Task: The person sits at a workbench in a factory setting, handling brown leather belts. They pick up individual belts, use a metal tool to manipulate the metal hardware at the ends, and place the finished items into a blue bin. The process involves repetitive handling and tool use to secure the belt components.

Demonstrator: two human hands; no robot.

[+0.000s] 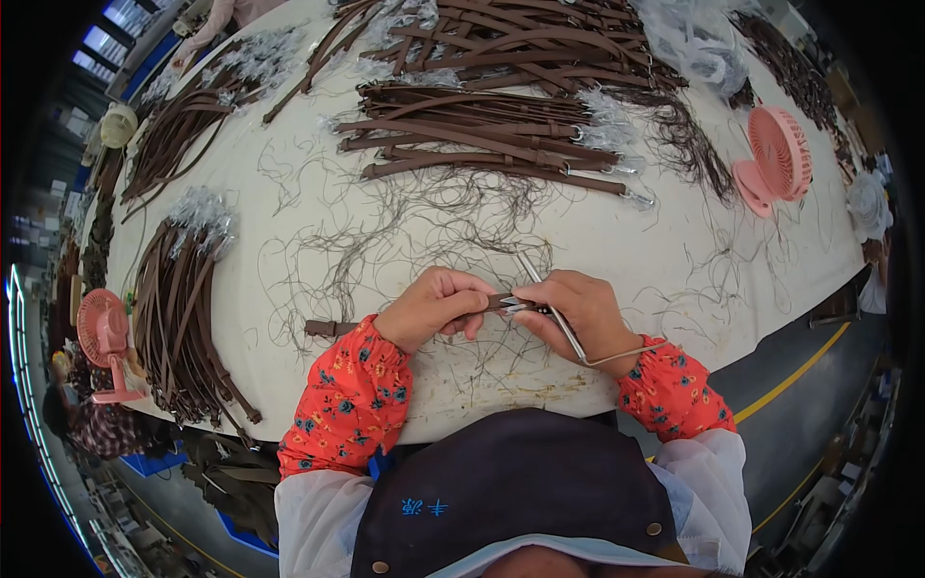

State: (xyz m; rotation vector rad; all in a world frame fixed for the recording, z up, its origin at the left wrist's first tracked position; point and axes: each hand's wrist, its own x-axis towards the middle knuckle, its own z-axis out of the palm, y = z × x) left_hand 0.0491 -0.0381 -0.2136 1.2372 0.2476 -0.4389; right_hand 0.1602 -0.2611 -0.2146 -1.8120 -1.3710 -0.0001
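Near the front of the table, my left hand (432, 308) is closed on a brown strap (330, 328), pinching it between thumb and fingers. One end of the strap sticks out to the left, past my wrist. Small pointed snips (512, 306) are in my closed right hand (581, 310), their blades at the strap beside my left fingertips. A slim metal pen-shaped tool (526, 267) with a cord also lies across that hand, slanting between its fingers. Part of the snips is hidden by the fingers. Loose dark threads (424, 222) lie around both hands.
Bundles of brown straps (491, 130) with clear plastic wrap lie at the back; another bundle (178, 318) lies on the left. A pink fan (774, 159) stands at the right, and a second pink fan (104, 337) at the left edge. Another person's arm (204, 27) reaches in far left.
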